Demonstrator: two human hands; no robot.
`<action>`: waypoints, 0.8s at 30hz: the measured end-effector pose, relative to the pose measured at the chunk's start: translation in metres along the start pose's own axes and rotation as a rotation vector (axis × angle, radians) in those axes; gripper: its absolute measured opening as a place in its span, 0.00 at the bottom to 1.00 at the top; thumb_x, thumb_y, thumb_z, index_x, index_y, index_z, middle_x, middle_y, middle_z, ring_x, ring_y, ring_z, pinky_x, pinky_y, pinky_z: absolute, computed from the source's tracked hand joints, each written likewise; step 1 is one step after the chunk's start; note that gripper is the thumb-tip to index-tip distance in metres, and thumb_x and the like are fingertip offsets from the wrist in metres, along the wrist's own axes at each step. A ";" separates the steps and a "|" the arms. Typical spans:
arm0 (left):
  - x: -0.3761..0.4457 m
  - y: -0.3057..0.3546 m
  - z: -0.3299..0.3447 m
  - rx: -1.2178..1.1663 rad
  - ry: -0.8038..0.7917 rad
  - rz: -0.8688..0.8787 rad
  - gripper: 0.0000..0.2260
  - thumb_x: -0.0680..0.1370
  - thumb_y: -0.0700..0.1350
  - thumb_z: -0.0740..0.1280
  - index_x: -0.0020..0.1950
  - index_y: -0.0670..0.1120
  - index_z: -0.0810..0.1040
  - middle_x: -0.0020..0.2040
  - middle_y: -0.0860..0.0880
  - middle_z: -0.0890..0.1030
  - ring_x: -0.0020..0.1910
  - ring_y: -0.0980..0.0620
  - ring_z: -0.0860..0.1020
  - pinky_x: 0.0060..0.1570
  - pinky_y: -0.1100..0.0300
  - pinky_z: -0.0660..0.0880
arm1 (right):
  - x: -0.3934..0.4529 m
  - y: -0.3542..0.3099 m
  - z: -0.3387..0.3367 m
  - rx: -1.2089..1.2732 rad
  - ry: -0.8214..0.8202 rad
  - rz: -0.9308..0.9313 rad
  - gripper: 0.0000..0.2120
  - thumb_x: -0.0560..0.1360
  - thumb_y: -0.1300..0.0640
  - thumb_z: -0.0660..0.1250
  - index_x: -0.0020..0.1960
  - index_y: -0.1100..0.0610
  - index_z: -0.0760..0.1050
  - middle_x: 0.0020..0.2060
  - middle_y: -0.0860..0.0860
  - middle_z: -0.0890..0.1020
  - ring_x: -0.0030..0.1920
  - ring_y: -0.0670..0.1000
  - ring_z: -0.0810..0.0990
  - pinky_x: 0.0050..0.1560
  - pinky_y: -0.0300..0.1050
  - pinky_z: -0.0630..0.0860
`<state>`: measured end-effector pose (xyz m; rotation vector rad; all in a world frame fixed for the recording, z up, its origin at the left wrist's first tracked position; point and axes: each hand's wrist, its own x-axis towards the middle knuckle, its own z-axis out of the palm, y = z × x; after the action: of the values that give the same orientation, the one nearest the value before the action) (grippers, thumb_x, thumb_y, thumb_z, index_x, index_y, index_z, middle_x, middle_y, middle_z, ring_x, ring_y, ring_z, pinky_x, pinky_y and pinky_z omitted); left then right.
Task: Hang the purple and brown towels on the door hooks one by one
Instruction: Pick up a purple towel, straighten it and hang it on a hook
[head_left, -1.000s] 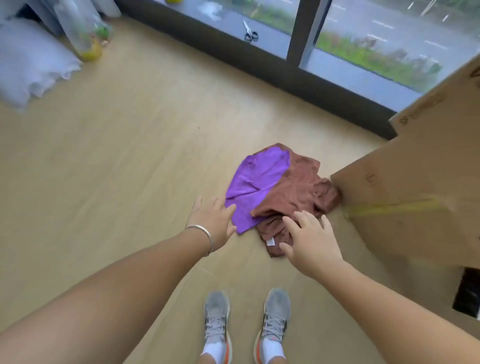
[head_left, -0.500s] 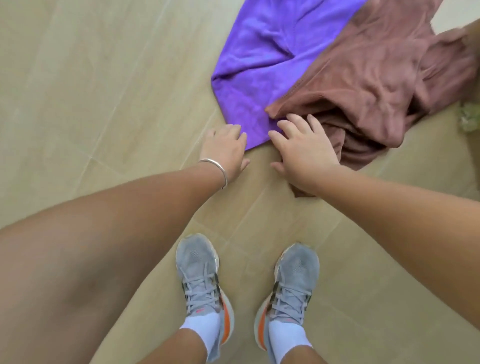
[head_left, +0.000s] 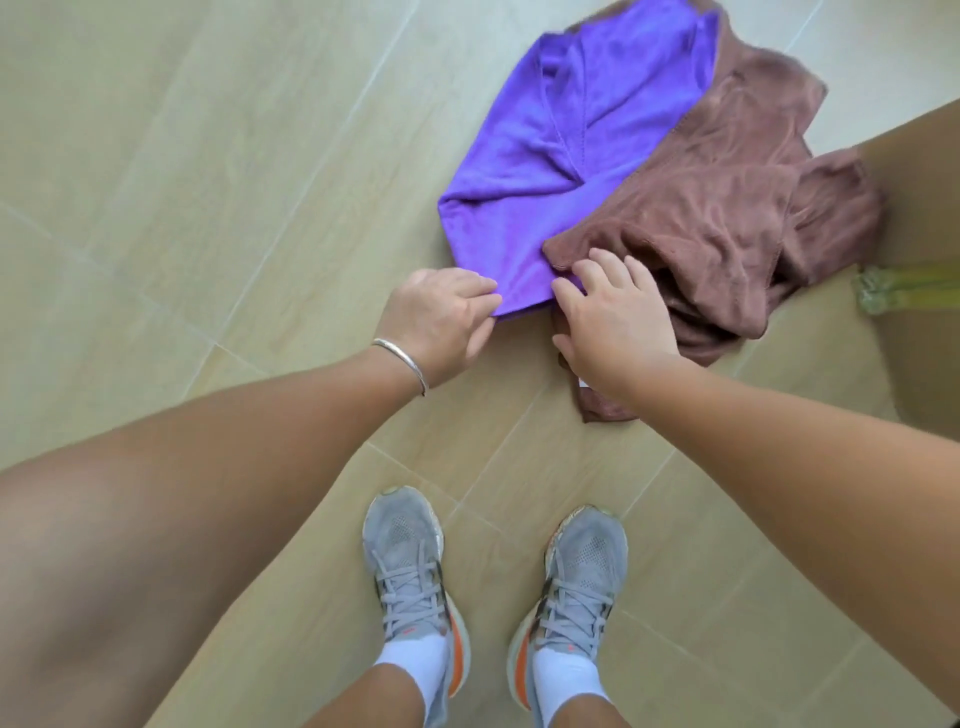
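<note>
The purple towel lies crumpled on the beige floor. The brown towel overlaps its right side and is bunched up. My left hand, with a silver bangle on the wrist, pinches the purple towel's near edge between curled fingers and thumb. My right hand lies over the near part of the brown towel. Its spread fingertips touch the spot where the purple corner meets the brown edge. A white label on the brown towel peeks out beneath that wrist. No door hooks are in view.
A cardboard box with a strip of yellowish tape stands against the brown towel at the right edge. My two grey shoes stand on the tiled floor just behind the towels.
Both hands have come down from above the floor onto the towels. The left fingers have curled onto the purple edge, and the right fingertips have reached the purple-brown border.
</note>
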<state>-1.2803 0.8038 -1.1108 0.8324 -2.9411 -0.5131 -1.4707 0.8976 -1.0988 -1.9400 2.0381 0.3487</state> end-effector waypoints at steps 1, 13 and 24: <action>-0.002 0.004 -0.017 -0.020 0.047 0.017 0.07 0.74 0.45 0.65 0.44 0.47 0.84 0.47 0.51 0.84 0.46 0.48 0.82 0.39 0.55 0.75 | -0.004 -0.003 -0.014 0.003 0.008 0.009 0.25 0.68 0.49 0.73 0.61 0.59 0.74 0.62 0.59 0.75 0.70 0.61 0.65 0.70 0.59 0.59; -0.028 0.012 -0.244 -0.038 0.266 0.030 0.08 0.75 0.45 0.65 0.48 0.48 0.84 0.52 0.51 0.84 0.48 0.46 0.81 0.47 0.53 0.76 | -0.013 -0.050 -0.198 0.052 0.320 -0.082 0.08 0.67 0.56 0.62 0.34 0.56 0.78 0.38 0.53 0.79 0.48 0.59 0.78 0.46 0.50 0.69; -0.215 -0.089 -0.380 0.173 0.312 -0.441 0.12 0.74 0.47 0.61 0.47 0.48 0.85 0.49 0.51 0.84 0.46 0.48 0.82 0.41 0.55 0.77 | 0.024 -0.234 -0.330 0.033 0.369 -0.478 0.02 0.64 0.63 0.69 0.36 0.57 0.79 0.41 0.52 0.80 0.50 0.58 0.79 0.50 0.49 0.73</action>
<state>-1.0030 0.7286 -0.7703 1.4463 -2.5411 -0.1208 -1.2556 0.7374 -0.7952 -2.5254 1.6650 -0.1650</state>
